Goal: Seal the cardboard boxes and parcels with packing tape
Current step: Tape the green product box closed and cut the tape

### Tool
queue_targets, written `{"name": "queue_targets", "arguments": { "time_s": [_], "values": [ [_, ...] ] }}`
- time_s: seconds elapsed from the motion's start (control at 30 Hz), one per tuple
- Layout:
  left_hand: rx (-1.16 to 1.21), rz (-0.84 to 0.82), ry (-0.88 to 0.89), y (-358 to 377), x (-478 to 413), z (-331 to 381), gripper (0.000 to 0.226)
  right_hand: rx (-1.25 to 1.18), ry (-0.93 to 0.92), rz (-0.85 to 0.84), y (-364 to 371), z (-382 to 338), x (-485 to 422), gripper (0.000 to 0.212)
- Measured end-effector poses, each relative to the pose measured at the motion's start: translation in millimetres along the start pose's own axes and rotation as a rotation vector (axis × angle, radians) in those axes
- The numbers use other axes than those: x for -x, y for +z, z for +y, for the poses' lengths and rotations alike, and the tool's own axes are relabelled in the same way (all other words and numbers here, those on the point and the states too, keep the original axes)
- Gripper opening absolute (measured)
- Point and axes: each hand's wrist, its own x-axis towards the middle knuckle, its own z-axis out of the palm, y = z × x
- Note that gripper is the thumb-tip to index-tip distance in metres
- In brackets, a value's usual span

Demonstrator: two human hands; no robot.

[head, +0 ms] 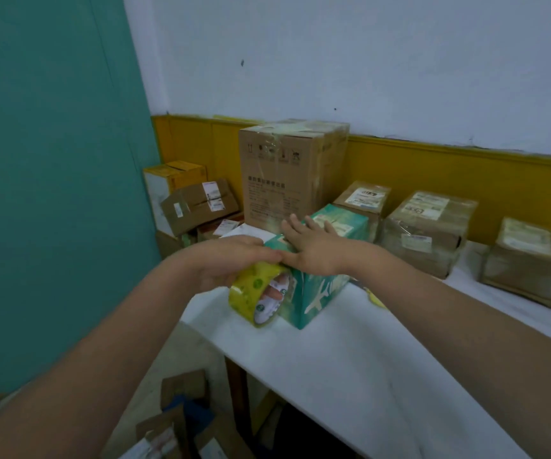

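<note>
the left hand is gripping the tape roll against the green box while the right hand is pressing flat, fingers straight, on its top; pulling the strip taut is seeming wisest.

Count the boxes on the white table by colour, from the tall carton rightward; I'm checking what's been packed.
Brown: 4, the tall carton and three wrapped parcels
Green: 1, the green box
Total: 5

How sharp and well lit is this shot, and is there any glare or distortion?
Head view: soft throughout, print on the tall cardboard box unreadable; dim, flat light, weak shadows; faint glare on that box's tape; wide-angle lens stretches the left forearm and right forearm toward the lower corners.
</note>
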Motion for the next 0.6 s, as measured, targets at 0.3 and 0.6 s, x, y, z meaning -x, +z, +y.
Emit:
{"name": "queue_targets", "arguments": {
  "time_s": [0.3, 0.6],
  "values": [
    [0.337, 0.176, 0.074, 68.5, -23.0, -34.4, 0.022, 0.195, -0.21, 0.06, -2.9, 20.9, -12.6, 0.065],
    [0.483, 0.358, 0.105, 92.7, -41.4, -31.8, 0.029, -0.327, 0.283, 0.765, 72.2, 129.6, 42.9, 0.02]
  ]
}}
